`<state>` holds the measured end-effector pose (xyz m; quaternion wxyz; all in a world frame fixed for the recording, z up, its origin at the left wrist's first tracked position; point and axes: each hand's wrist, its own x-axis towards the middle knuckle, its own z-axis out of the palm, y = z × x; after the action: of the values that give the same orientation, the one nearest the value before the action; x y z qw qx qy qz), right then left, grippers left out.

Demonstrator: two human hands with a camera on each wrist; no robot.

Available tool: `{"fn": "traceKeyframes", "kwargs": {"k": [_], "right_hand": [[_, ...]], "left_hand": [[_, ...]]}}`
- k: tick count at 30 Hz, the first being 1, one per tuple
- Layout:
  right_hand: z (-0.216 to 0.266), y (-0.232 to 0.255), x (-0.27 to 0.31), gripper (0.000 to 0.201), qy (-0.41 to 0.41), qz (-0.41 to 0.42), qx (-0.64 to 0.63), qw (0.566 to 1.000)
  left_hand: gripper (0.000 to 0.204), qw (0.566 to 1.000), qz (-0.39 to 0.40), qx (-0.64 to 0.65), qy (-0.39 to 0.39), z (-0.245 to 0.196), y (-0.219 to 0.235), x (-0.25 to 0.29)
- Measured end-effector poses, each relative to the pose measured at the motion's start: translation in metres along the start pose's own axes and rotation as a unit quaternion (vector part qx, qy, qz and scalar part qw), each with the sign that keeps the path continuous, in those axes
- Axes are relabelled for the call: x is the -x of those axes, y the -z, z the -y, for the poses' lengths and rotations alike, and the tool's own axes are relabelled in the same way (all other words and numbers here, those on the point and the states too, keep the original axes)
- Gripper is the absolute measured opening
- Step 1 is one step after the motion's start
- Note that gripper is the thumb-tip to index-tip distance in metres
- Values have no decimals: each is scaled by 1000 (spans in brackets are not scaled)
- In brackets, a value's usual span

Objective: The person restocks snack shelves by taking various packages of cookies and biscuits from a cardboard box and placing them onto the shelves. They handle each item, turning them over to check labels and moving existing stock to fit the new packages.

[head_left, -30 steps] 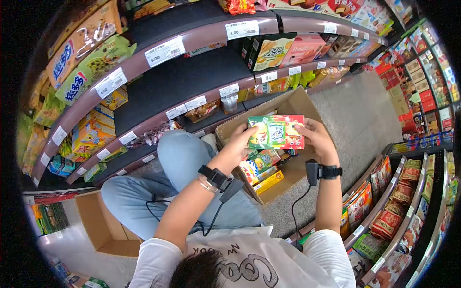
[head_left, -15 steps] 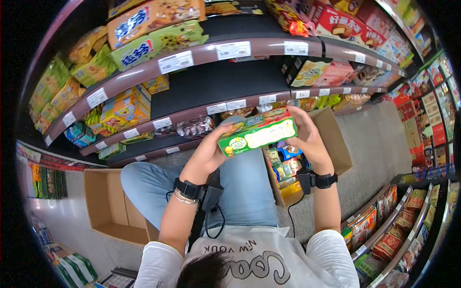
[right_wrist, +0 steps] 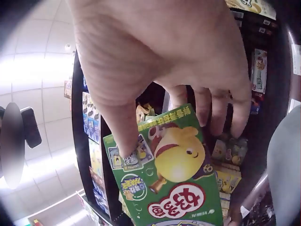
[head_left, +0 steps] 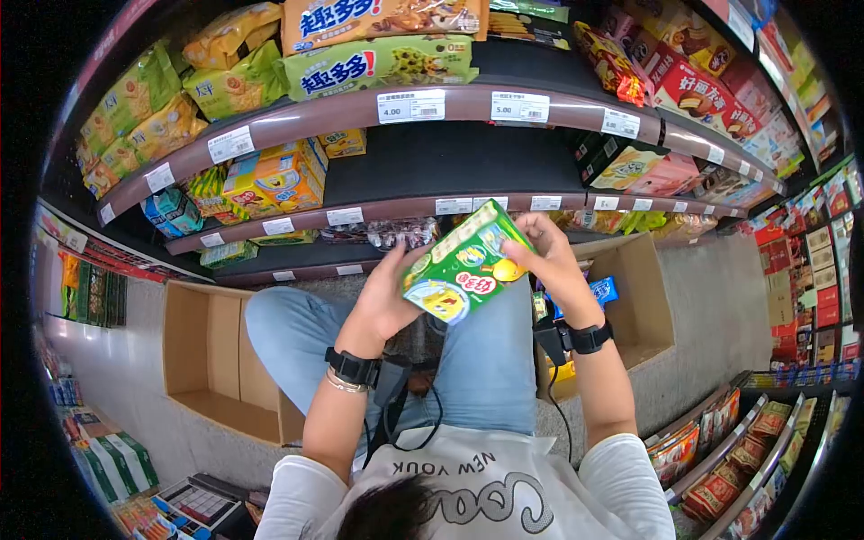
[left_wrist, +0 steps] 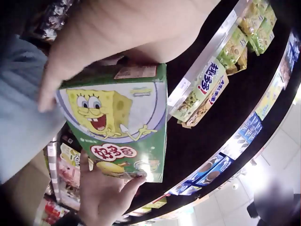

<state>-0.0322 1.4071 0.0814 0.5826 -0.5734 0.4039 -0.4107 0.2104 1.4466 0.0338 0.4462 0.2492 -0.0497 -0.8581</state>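
Note:
A green snack box (head_left: 468, 261) with a cartoon sponge and a yellow fish on its face is held up over the knees, tilted, in the head view. My right hand (head_left: 553, 270) pinches its upper right end, the thumb flat on the printed face and the other fingers behind. My left hand (head_left: 378, 297) is at the lower left end, its fingers extended along the edge. In the left wrist view the sponge end of the box (left_wrist: 113, 113) lies against that hand. The right wrist view shows the right thumb (right_wrist: 123, 134) pressing on the face.
An open carton (head_left: 643, 306) with several snack packs stands by the right leg. Another carton (head_left: 202, 360) lies open at the left. Ahead, a curved shelf (head_left: 459, 162) carries yellow snack boxes (head_left: 279, 180) and biscuit bags (head_left: 387, 67).
The box has moved left from above the carton to over the knees and has been turned from its red and green side to its green face. The head view has swung left.

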Motion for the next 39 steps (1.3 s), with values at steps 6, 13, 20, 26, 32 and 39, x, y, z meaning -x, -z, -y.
{"fn": "traceKeyframes", "kwargs": {"k": [6, 13, 20, 26, 32, 39], "right_hand": [[-14, -25, -10, 29, -56, -88, -37, 994], [-12, -50, -20, 35, -50, -115, -95, 988], [-8, -57, -22, 63, 27, -23, 135, 990], [-9, -58, -21, 73, -82, 53, 137, 986], [-8, -60, -19, 76, -154, 62, 125, 978], [-8, -62, -24, 84, -155, 96, 153, 971]], "left_hand": [[56, 990, -29, -95, -104, -8, -1, 19], [48, 983, -45, -129, -123, -12, 10, 25], [42, 951, -93, -182, -232, -45, 0, 40], [54, 948, -51, -181, -256, -58, -11, 50], [49, 965, -50, -135, -221, -58, -10, 52], [35, 959, -93, -160, -213, -58, 1, 53]]}}
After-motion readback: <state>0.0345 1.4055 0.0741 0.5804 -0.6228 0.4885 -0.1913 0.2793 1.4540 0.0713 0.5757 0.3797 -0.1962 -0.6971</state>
